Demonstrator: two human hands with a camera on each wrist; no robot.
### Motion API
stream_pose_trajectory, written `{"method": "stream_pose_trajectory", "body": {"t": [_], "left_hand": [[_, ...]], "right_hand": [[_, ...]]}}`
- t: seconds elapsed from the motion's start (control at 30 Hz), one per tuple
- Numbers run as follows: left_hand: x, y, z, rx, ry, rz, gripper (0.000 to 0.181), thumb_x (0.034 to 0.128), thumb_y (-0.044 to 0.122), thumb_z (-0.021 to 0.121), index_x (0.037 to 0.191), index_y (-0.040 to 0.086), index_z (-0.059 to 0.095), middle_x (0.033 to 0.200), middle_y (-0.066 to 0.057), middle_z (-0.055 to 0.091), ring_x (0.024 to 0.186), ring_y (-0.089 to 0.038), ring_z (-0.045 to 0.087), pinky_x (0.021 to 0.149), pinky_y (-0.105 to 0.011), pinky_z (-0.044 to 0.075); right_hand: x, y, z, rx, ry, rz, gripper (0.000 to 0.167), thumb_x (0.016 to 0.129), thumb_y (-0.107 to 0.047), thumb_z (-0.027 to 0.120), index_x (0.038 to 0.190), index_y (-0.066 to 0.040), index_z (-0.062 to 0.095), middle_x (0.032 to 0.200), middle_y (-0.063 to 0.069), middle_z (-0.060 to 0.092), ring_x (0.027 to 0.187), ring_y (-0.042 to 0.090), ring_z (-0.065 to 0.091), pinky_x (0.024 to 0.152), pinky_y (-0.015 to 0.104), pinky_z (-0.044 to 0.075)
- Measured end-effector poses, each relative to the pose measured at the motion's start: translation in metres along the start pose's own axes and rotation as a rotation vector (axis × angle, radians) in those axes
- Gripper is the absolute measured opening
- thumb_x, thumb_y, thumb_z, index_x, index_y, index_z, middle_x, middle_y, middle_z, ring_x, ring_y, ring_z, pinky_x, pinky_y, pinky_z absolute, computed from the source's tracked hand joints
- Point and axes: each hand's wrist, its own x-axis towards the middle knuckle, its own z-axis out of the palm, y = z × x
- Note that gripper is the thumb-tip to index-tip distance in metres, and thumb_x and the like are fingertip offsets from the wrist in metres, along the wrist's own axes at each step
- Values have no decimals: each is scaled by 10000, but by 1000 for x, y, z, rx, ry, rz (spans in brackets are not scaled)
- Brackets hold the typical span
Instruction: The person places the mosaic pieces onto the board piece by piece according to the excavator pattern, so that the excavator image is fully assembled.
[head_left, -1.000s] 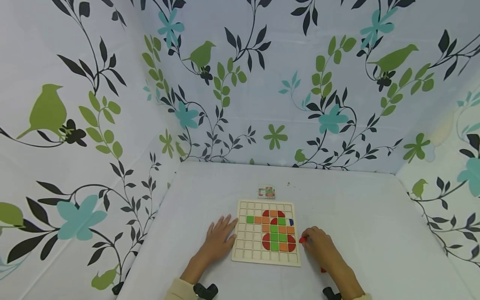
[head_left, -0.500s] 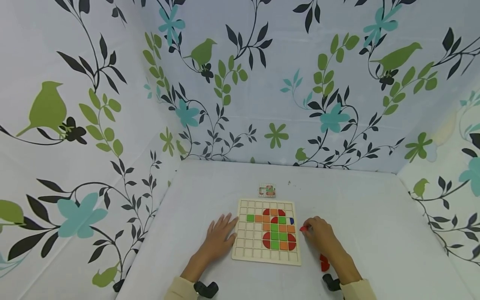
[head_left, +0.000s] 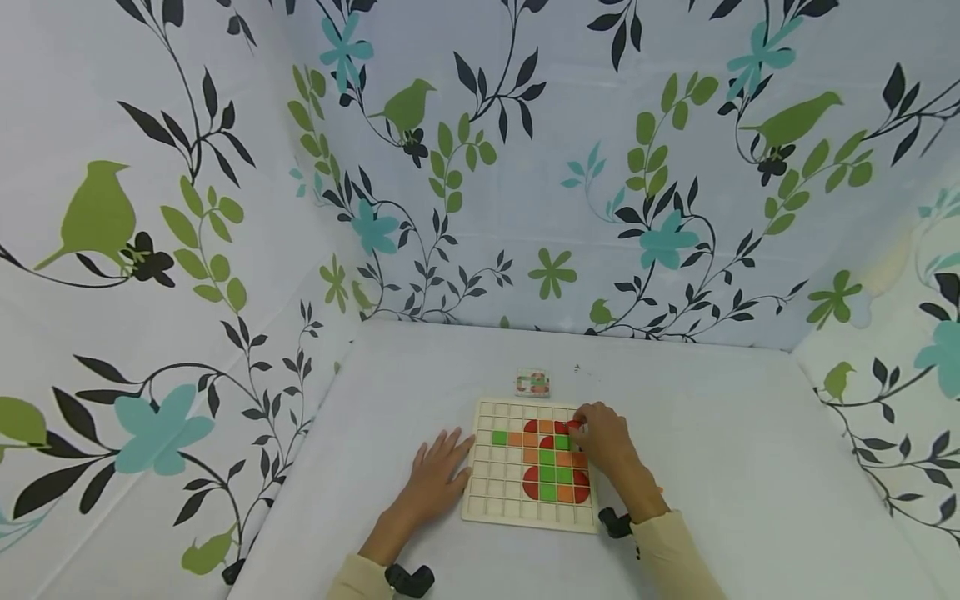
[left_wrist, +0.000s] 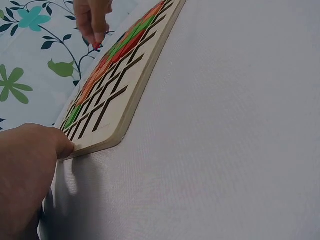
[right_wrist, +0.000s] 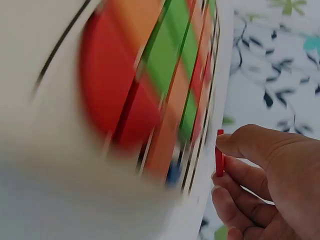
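A square wooden grid board (head_left: 495, 504) lies on the white table, with green, orange and red tiles set in several of its cells. My left hand (head_left: 435, 479) rests at the board's left edge, fingers spread and straight. In the left wrist view its thumb (left_wrist: 62, 145) touches the board's corner. Over the board's upper right side, my right hand (head_left: 606, 437) pinches a small red tile (right_wrist: 219, 155) between thumb and fingers, seen edge-on in the right wrist view. A blue piece (right_wrist: 173, 172) sits in a cell near the board's right edge; the hand hides it in the head view.
A small picture card (head_left: 532, 382) with a coloured pattern lies behind the board. A bit of orange-red (head_left: 659, 490) shows beside my right forearm. Patterned cloth (head_left: 551, 208) hangs behind the table and at both sides.
My right hand has moved from the table right of the board up and left, over its upper right cells, carrying the red tile. The left hand has stayed in place.
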Motion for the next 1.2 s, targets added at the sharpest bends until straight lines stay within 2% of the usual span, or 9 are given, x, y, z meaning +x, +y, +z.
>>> {"method": "stream_pose_trajectory", "body": {"t": [0.2,0.37,0.47,0.63,0.87,1.2], "left_hand": [[-2,-4,-1,-6,0,7,558,1075,306,563,1616,214,457,1715,-110,339,1611,-387,229,1251,-706,138],[-2,-4,0,-12,-16,22,562,1077,289,562,1618,183,449,1710,-130,342,1602,-406,245,1240,-720,145],[-2,-4,0,-6,-16,39,558,1082,283,557,1615,160,449,1704,-147,350,1594,-423,258,1231,-730,158],[-1,-4,-3,0,-10,50,554,1085,287,550,1613,150,451,1705,-147,350,1595,-423,256,1233,-726,158],[0,-5,-6,12,-5,43,552,1081,278,558,1608,146,458,1700,-152,358,1592,-428,262,1229,-728,166],[0,-7,-1,10,-4,38,555,1081,288,554,1612,159,455,1704,-143,352,1596,-421,257,1230,-724,164]], "right_hand": [[13,-56,28,71,-31,-270,156,936,-167,801,1016,-57,723,931,66,641,837,229,558,766,488,490],[19,-89,46,35,-103,-399,179,971,-176,778,1111,-82,717,1035,63,679,948,259,630,822,503,517],[20,-101,53,12,-135,-429,188,962,-179,793,1109,-99,708,1029,39,694,946,231,635,843,491,519],[20,-110,59,-42,-151,-458,118,948,-186,812,981,-147,706,952,-22,665,889,175,590,801,433,485],[24,-108,64,-46,-151,-498,91,950,-190,807,1001,-149,743,971,-34,678,947,189,620,853,442,522],[22,-102,71,-72,-125,-499,80,950,-227,807,987,-175,760,1028,-39,679,995,183,610,880,444,525]]}}
